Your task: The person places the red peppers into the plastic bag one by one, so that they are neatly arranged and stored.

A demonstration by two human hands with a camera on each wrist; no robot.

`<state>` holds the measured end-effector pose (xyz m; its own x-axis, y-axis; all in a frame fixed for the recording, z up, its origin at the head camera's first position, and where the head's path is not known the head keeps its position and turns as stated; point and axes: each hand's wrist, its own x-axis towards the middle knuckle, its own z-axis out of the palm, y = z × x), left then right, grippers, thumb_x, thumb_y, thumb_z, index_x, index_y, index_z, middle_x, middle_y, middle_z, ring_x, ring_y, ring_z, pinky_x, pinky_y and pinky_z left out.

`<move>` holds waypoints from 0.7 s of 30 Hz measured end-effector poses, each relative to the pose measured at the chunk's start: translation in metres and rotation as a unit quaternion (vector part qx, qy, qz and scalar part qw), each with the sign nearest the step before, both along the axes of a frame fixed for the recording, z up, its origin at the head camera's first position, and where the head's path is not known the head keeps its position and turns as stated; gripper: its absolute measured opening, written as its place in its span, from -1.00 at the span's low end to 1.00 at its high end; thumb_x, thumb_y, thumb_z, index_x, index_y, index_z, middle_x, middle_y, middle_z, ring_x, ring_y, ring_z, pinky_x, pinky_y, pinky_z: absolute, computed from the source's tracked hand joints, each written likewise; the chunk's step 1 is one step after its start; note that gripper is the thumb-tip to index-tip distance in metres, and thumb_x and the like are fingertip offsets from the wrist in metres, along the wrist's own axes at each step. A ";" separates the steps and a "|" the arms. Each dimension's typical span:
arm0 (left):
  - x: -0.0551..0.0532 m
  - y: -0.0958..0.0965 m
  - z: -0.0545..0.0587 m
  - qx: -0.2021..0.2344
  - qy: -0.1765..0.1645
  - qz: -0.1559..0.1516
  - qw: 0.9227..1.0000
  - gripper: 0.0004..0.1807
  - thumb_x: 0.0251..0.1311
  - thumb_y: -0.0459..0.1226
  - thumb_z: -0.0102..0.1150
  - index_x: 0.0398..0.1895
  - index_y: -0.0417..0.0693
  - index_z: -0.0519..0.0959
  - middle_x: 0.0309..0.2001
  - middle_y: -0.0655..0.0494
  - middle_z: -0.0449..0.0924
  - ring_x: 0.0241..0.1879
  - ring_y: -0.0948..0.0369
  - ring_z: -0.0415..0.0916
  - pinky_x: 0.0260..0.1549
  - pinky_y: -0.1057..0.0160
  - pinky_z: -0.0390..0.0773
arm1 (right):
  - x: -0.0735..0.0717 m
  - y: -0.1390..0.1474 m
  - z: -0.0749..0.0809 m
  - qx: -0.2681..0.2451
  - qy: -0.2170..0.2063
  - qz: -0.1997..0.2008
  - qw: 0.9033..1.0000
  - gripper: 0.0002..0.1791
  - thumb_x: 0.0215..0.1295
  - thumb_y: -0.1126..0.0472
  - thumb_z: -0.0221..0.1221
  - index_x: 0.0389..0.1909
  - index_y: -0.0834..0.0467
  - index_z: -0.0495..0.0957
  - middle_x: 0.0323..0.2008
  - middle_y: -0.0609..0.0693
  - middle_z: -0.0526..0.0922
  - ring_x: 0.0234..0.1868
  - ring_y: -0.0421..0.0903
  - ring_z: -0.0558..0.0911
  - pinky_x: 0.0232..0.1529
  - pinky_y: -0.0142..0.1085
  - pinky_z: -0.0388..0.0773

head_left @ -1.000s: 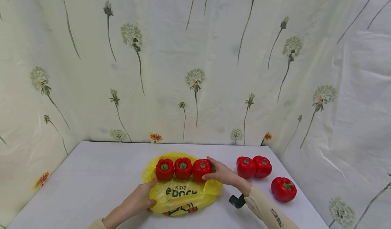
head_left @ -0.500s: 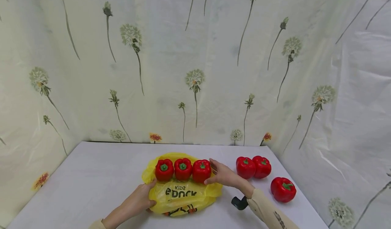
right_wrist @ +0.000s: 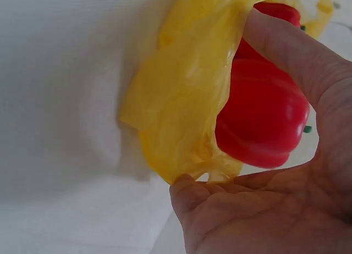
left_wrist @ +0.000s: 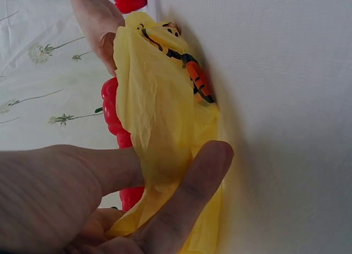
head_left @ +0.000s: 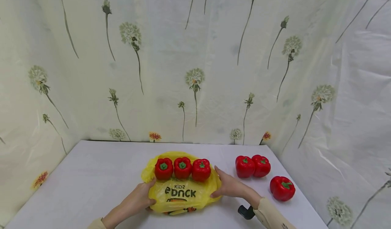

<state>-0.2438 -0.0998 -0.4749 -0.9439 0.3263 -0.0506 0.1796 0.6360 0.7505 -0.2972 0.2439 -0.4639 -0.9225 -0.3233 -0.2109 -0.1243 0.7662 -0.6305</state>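
A yellow plastic bag (head_left: 178, 201) with dark printing lies mid-table, its mouth spread. Three red bell peppers, the right one (head_left: 201, 170) among them, stand in a row at the mouth, green stems showing. My left hand (head_left: 141, 195) grips the bag's left edge; in the left wrist view the thumb goes behind the plastic and a finger (left_wrist: 192, 193) lies in front. On the right edge is my right hand (head_left: 230, 186), thumb and fingers wide apart around it. In the right wrist view its fingertips (right_wrist: 184, 191) hold the bag's rim, beside the nearest pepper (right_wrist: 264, 114).
Two more red bell peppers, one of them (head_left: 245, 166) against the other, stand at the back right of the white table (head_left: 100, 174). Another pepper (head_left: 282, 188) lies nearer the right edge. A flower-printed curtain (head_left: 165, 69) hangs behind the table.
My right hand has let go of the right pepper and moved right to the bag's edge, which is drawn out flatter. The left hand has stayed in place.
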 end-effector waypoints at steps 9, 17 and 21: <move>0.000 0.002 0.000 0.012 -0.009 0.001 1.000 -0.12 -0.06 -0.52 0.32 0.37 -0.54 0.11 0.15 -0.49 0.41 -0.66 0.23 0.50 -0.68 0.32 0.56 | 0.007 0.007 -0.011 -0.009 -0.004 0.014 1.000 0.22 -0.13 0.01 0.50 0.48 0.28 -0.01 0.40 0.24 0.25 0.38 0.25 0.25 0.31 0.22 0.27; 0.000 0.001 -0.001 0.013 -0.005 0.003 1.000 -0.12 -0.07 -0.52 0.32 0.36 -0.55 0.12 0.12 -0.49 0.42 -0.68 0.23 0.49 -0.71 0.32 0.55 | 0.012 0.016 -0.017 -0.029 0.000 0.009 1.000 0.21 -0.11 -0.07 0.47 0.48 0.26 0.01 0.40 0.25 0.25 0.38 0.25 0.27 0.29 0.21 0.29; 0.000 0.001 -0.002 0.013 -0.009 0.006 1.000 -0.12 -0.07 -0.52 0.32 0.36 -0.54 0.12 0.14 -0.49 0.41 -0.67 0.23 0.50 -0.70 0.32 0.56 | 0.014 0.022 -0.018 -0.037 0.011 -0.002 0.999 0.18 -0.07 -0.11 0.44 0.48 0.25 0.03 0.41 0.25 0.24 0.36 0.28 0.30 0.23 0.17 0.40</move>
